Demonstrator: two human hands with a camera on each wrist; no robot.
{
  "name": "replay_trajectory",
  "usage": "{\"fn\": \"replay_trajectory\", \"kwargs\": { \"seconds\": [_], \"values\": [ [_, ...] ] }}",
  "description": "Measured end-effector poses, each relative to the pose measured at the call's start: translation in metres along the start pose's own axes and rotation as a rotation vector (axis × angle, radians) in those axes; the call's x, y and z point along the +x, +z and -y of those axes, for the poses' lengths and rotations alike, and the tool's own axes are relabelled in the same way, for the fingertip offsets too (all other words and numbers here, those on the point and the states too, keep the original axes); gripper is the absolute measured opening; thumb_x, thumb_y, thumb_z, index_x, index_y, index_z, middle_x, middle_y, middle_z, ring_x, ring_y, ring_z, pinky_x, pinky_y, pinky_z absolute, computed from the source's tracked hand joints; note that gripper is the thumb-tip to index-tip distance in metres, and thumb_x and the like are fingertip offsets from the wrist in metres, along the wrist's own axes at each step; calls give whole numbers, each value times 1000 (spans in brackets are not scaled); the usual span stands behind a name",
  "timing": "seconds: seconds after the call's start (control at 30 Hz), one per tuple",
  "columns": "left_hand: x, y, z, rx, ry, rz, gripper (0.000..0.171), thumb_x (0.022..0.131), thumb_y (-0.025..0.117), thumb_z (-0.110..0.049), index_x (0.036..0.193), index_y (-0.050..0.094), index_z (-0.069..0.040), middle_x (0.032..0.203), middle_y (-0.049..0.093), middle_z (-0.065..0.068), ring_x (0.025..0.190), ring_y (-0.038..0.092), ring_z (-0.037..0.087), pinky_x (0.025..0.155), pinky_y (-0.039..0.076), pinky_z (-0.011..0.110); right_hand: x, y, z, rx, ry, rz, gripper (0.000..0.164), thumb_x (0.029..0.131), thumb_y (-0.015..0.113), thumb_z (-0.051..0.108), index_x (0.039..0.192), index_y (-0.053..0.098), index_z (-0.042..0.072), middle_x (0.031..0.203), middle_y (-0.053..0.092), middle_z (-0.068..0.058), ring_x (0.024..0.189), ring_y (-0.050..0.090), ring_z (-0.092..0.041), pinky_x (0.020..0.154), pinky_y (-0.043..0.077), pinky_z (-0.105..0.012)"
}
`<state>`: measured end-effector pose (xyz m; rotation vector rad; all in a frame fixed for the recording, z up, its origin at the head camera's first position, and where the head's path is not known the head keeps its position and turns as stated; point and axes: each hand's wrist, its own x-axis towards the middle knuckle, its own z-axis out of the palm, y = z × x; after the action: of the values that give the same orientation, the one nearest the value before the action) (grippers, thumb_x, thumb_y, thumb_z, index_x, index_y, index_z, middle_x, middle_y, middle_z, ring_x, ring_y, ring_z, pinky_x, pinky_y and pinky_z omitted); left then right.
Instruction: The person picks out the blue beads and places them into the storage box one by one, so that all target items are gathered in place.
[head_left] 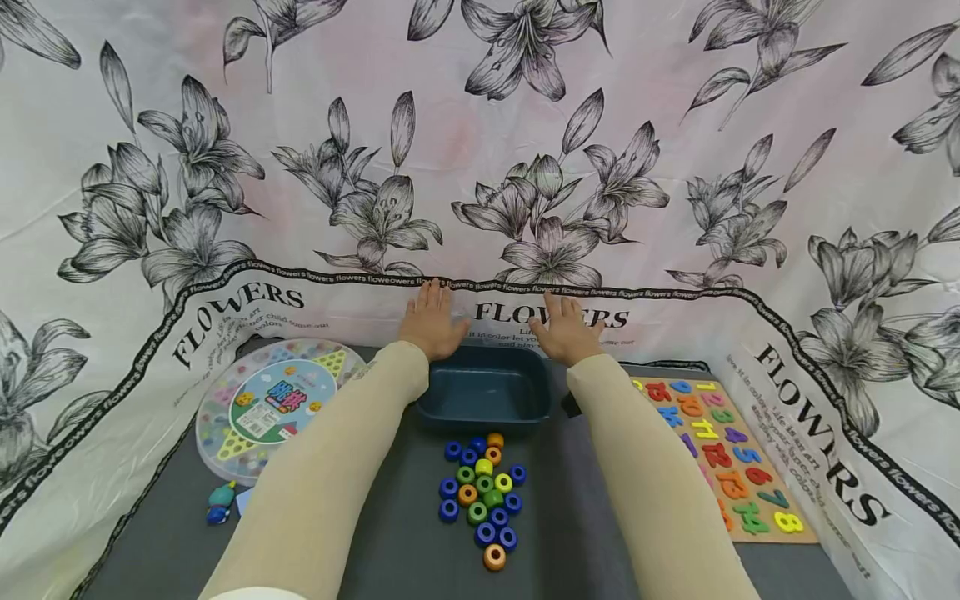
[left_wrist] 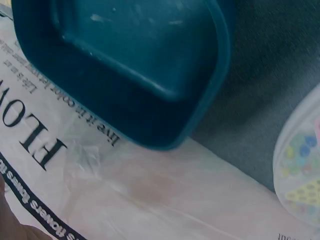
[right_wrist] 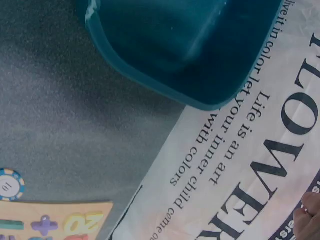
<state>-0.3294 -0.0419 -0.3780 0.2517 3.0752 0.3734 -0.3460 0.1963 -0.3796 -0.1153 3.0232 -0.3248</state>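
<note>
My left hand [head_left: 432,322] is held out flat with straight fingers, just beyond the back left corner of a dark teal plastic basin [head_left: 483,392]. Beyond the opposite back corner my right hand [head_left: 567,332] reaches out the same way, fingers spread. Neither hand holds anything. Both overlap the flowered cloth [head_left: 517,312] in the head view. The basin's inside shows bare in both wrist views. In front of it lie blue, green, yellow and orange beads [head_left: 485,483] in a loose cluster on the dark grey tabletop.
At the left lies a round Chinese checkers box [head_left: 281,400], with a small blue and teal figure [head_left: 220,502] in front. A wooden board of coloured numbers [head_left: 723,458] lies at the right. Near it a round chip marked 10 [right_wrist: 10,185] shows in the right wrist view.
</note>
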Motion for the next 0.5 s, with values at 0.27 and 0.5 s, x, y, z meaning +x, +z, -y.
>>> {"fn": "replay_trajectory", "kwargs": {
  "seconds": [0.27, 0.5],
  "values": [
    [-6, 4, 3, 120, 70, 125, 84, 92, 45, -55, 150, 8, -7, 157, 3, 16, 145, 6, 33, 115, 17, 49, 0, 12, -1, 8, -41, 41, 69, 96, 22, 59, 151, -1, 24, 157, 5, -15, 145, 5, -35, 103, 4, -73],
    [-16, 9, 29, 128, 185, 324, 117, 72, 73, -54, 150, 1, -4, 157, 7, 17, 144, 11, 35, 116, 17, 47, -13, 10, -9, 36, -161, 46, 73, 96, 34, 54, 151, 4, 18, 155, 15, -17, 141, 18, -40, 106, 17, -67]
  ]
}}
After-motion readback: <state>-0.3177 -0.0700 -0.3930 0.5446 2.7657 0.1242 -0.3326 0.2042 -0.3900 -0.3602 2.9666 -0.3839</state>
